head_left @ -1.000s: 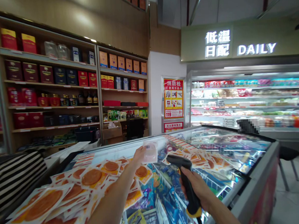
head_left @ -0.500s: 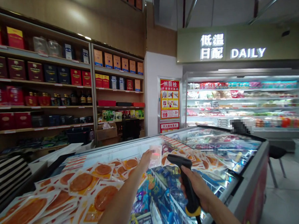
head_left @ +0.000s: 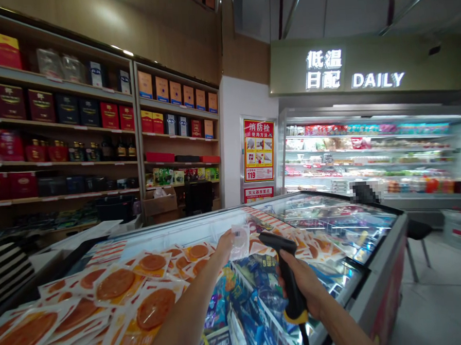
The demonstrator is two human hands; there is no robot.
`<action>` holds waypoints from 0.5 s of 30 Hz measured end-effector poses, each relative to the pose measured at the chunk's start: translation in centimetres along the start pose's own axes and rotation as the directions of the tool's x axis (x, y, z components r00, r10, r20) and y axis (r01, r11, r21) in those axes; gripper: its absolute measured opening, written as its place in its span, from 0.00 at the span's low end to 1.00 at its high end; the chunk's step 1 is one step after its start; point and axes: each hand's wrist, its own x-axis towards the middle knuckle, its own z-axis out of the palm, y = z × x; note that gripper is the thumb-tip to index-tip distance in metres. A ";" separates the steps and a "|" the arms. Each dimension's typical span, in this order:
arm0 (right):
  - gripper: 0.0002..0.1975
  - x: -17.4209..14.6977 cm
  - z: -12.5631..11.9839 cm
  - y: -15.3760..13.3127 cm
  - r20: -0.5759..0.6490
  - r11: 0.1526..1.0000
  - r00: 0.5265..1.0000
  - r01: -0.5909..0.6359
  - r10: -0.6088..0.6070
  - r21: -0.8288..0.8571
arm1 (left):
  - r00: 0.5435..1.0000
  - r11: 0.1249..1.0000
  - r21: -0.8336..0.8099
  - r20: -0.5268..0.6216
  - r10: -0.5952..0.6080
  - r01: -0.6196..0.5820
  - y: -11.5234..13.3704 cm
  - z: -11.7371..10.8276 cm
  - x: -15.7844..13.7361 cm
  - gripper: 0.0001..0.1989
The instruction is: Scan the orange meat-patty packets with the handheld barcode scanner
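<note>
My left hand (head_left: 225,243) stretches out over the chest freezer (head_left: 387,259), its fingers closed on a clear-and-white plastic packet (head_left: 241,241). What is inside the packet I cannot make out. Wrapped round the grip of a black and yellow handheld barcode scanner (head_left: 293,293) is my right hand (head_left: 305,284). The scanner's head points left toward the packet, a short gap apart from it. Under my left arm lie many flat packets with round orange-brown patties (head_left: 156,306). Blue frozen-food bags (head_left: 257,318) fill wire baskets below the scanner.
Shelves of boxed bottles (head_left: 86,115) line the wall on the left. A lit refrigerated display (head_left: 369,157) stands at the back right, with a dark stool (head_left: 418,232) beside the freezer. The scanner's cable (head_left: 305,338) hangs downward. A striped cloth (head_left: 9,274) is at the left edge.
The red light on the packet has gone from view, and the packet looks slightly turned. My view has shifted slightly; both hands keep their grips in nearly the same place.
</note>
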 end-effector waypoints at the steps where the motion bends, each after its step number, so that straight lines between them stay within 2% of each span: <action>1: 0.17 0.1 -0.4 -0.1 -0.028 1.000 1.000 -0.003 0.002 -0.008 | 1.000 0.999 0.035 -0.011 0.028 -0.028 0.0 -0.1 0.2 0.16; 5: 0.17 0.3 -2.6 -0.5 -0.153 0.999 0.988 -0.026 0.023 -0.020 | 0.982 0.962 0.208 -0.021 0.186 -0.177 0.1 0.4 0.9 0.17; 9: 0.16 0.1 -4.5 -0.7 -0.226 1.000 0.974 0.007 0.000 0.031 | 0.956 0.888 0.356 0.081 0.282 -0.292 -0.7 2.2 0.5 0.16; 12: 0.14 -0.1 -5.4 -0.7 -0.263 0.999 0.965 0.024 -0.012 0.043 | 0.949 0.836 0.450 0.169 0.267 -0.315 -2.1 4.1 -0.3 0.14; 15: 0.15 0.0 -6.2 -0.5 -0.295 0.999 0.955 -0.004 0.017 0.044 | 0.953 0.794 0.533 0.238 0.189 -0.291 -3.6 5.7 -1.1 0.13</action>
